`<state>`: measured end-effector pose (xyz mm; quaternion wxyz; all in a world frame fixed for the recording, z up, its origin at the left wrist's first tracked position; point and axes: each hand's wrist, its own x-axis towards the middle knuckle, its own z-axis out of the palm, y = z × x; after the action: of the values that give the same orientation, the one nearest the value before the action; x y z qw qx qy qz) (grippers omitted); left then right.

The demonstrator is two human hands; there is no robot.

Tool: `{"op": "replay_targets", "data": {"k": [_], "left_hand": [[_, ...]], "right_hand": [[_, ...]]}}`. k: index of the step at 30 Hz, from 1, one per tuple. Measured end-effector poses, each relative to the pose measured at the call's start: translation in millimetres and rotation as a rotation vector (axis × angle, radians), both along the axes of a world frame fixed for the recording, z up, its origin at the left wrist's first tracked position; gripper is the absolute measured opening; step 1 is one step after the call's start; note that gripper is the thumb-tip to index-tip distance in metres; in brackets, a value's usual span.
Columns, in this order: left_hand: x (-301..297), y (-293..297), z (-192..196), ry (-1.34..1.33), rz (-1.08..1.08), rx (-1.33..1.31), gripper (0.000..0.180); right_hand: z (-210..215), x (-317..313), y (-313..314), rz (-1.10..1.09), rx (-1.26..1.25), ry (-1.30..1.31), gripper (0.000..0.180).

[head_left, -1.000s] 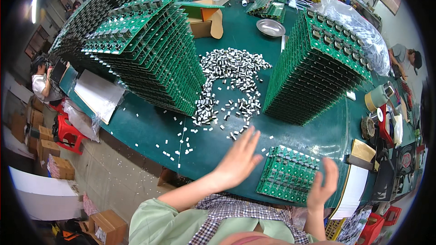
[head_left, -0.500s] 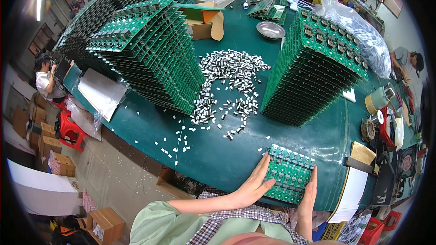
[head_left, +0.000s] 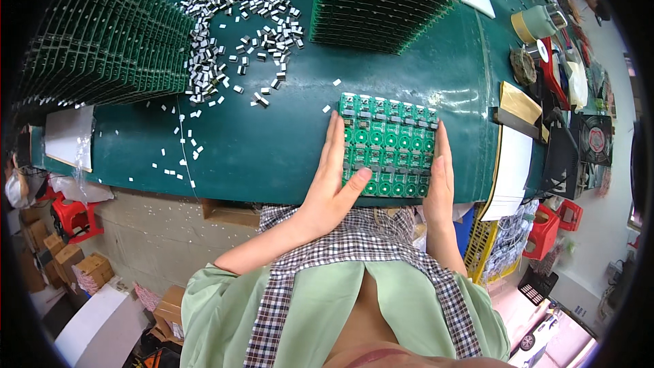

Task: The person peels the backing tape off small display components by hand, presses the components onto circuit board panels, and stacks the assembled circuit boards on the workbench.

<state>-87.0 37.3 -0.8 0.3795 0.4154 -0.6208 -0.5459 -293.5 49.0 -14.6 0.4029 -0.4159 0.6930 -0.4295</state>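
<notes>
Left hand (head_left: 332, 184) flat against the 9 o'clock edge of the green circuit board panel (head_left: 387, 146), fingers extended, thumb laid over the near corner. Right hand (head_left: 439, 184) flat against the 3 o'clock edge, fingers straight, palm inward. Panel clasped between both open palms, lying on the green tabletop (head_left: 266, 143) near its front edge. Toward 10 o'clock, loose small metal components (head_left: 178, 150) scattered thinly. Toward 11 o'clock, farther out, denser heap of the same components (head_left: 238, 13). At 9 to 10 o'clock, tall stack of circuit boards (head_left: 102, 48). At 12 o'clock, second board stack (head_left: 388, 0). At 2 o'clock, tape roll (head_left: 535, 24).
</notes>
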Motion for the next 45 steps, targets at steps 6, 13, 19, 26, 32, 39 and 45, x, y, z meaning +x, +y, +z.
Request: {"op": "replay_targets", "data": {"k": [6,13,19,26,32,39,45], "left_hand": [[3.2,9.4,-2.1,-0.011,-0.026,0.028,0.078],[1.7,14.7,-6.8,-0.007,-0.048,-0.030,0.082],[1.3,9.6,-8.7,0.009,-0.087,-0.002,0.084],[9.9,14.9,-1.5,0.079,-0.054,0.071,0.081],[20.8,19.2,-3.9,0.132,-0.158,0.061,0.082],[21.6,22.0,-2.0,0.030,-0.182,0.018,0.085],[24.1,21.4,-1.9,0.044,-0.181,0.015,0.086]], "right_hand": [[-0.4,-2.2,9.3,0.061,-0.083,-0.055,0.072],[7.5,-3.2,16.5,0.150,-0.188,-0.156,0.075],[9.9,-1.2,23.1,0.088,-0.203,-0.374,0.080],[10.0,-3.1,19.4,0.100,-0.167,-0.107,0.072],[2.0,0.8,32.5,0.136,-0.193,-0.039,0.067],[-0.4,1.4,30.4,0.168,-0.206,0.038,0.066],[2.1,-2.8,25.8,0.145,-0.234,0.027,0.065]]}}
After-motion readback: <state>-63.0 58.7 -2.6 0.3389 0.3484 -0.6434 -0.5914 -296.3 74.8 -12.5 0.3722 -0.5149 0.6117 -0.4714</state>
